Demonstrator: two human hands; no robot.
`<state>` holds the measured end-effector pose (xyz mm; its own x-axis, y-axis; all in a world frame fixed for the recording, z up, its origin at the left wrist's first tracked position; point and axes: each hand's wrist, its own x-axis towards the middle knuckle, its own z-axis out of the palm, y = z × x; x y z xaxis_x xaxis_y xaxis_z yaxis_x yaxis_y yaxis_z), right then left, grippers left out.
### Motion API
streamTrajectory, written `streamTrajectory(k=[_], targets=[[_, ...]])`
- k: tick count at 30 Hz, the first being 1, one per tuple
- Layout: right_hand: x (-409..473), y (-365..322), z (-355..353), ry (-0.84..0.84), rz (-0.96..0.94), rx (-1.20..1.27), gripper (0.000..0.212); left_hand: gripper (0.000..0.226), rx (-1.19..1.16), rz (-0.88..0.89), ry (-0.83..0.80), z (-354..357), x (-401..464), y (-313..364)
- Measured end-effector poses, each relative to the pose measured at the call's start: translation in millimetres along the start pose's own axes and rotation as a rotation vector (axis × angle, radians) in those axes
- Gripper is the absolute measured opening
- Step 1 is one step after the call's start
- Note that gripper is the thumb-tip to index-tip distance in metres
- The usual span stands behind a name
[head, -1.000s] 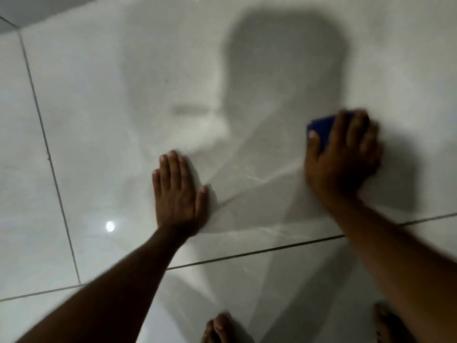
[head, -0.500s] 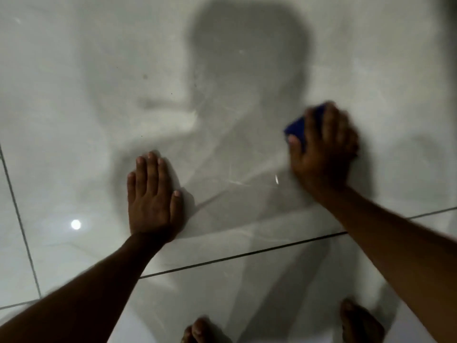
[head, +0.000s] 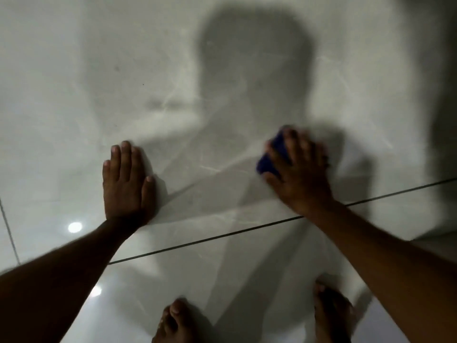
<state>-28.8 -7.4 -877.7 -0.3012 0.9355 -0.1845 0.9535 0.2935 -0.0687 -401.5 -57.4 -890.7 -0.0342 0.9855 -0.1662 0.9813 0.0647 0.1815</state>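
My left hand (head: 127, 183) lies flat on the glossy pale tiled floor (head: 74, 107), fingers straight and together, thumb alongside. To its right, my right hand (head: 300, 169) presses a dark blue cloth or sponge (head: 270, 157) against the same tile. The fingers curl over it and cover most of it, so only its left edge shows. Hand and cloth are blurred with motion.
A dark grout line (head: 247, 232) runs diagonally across the floor just behind both wrists; another grout line (head: 10, 233) is at the far left. My bare feet (head: 173, 323) stand at the bottom edge. My shadow falls across the tile ahead. A dark edge stands at the far right.
My right hand has slid the blue cloth leftward and toward me across the tile. My left hand stays flat in place. The camera view has shifted a little.
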Motion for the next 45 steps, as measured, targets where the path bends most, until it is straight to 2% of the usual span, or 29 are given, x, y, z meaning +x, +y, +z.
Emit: streamTrajectory(k=[2,4,5,6,10,12,13,15,17,20,22,24,27,30,33,36,39,42,45], targets=[[-32.3,-1.1,0.1,-0.036,0.442,0.042,0.064,0.067,0.000,-0.004,0.002,-1.6,0.3,-0.3],[-51.9,-37.5,-0.5,-0.050,0.745,0.133,0.064,0.067,0.005,-0.027,-0.026,-4.2,-1.2,1.6],[-57.0,-61.8,-2.8,-0.064,0.775,0.159,0.064,0.067,0.019,-0.042,-0.042,-5.1,-2.0,4.7],[-62.1,-88.1,-5.1,-0.096,0.725,0.182,0.065,0.068,0.040,-0.057,-0.049,-6.5,-3.2,8.3],[-79.0,-151.6,-12.6,-0.328,0.144,0.257,0.069,0.066,-0.011,-0.160,-0.026,-19.6,-20.3,35.8],[-80.0,-150.3,-20.0,-0.377,0.063,0.324,0.080,0.064,-0.088,-0.219,-0.023,-26.3,-40.3,54.2],[-79.4,-149.4,-24.8,-0.329,0.130,0.365,0.086,0.064,-0.114,-0.246,-0.036,-28.9,-50.8,62.3],[-74.2,-146.3,-34.5,-0.238,0.428,0.480,0.094,0.063,-0.149,-0.268,-0.066,-30.9,-70.2,75.6],[-61.0,-139.5,-37.0,-0.288,0.672,0.570,0.085,0.059,-0.179,-0.291,-0.076,-29.5,-80.9,89.7],[-57.1,-146.3,-56.4,-0.477,0.719,0.666,0.052,0.054,-0.216,-0.388,-0.123,-46.7,-105.2,100.6],[-59.7,-152.5,-85.0,-0.467,0.710,0.740,0.043,0.054,-0.233,-0.469,-0.183,-70.4,-112.9,111.1],[-68.4,-154.8,-150.1,-0.391,0.712,0.865,0.036,0.059,-0.317,-0.507,-0.236,-127.1,-116.3,131.8],[-86.3,-158.4,-274.1,-0.303,0.682,0.985,0.029,0.059,-0.713,-0.612,-0.368,-242.3,-109.0,166.1],[-118.3,-159.1,-427.5,-0.256,0.617,1.051,0.024,0.025,-1.098,-0.558,-0.420,-401.5,-105.9,198.9],[-150.5,-155.7,-578.8,-0.193,0.608,1.190,0.022,0.018,-1.301,-0.443,-0.506,-562.3,-114.5,223.1],[-184.7,-150.0,-713.8,-0.084,0.578,1.218,0.026,0.037,-1.353,-0.308,-0.525,-701.8,-130.4,240.3],[-215.3,-149.3,-803.6,0.099,0.537,1.169,0.029,0.038,-1.310,-0.182,-0.461,-791.6,-151.4,258.0],[-239.1,-147.6,-859.7,0.226,0.527,1.171,0.029,0.033,-1.304,-0.071,-0.391,-843.3,-166.8,282.1],[-254.3,-143.8,-889.5,0.329,0.561,1.162,0.043,0.030,-1.280,0.032,-0.333,-872.9,-169.5,309.5]])
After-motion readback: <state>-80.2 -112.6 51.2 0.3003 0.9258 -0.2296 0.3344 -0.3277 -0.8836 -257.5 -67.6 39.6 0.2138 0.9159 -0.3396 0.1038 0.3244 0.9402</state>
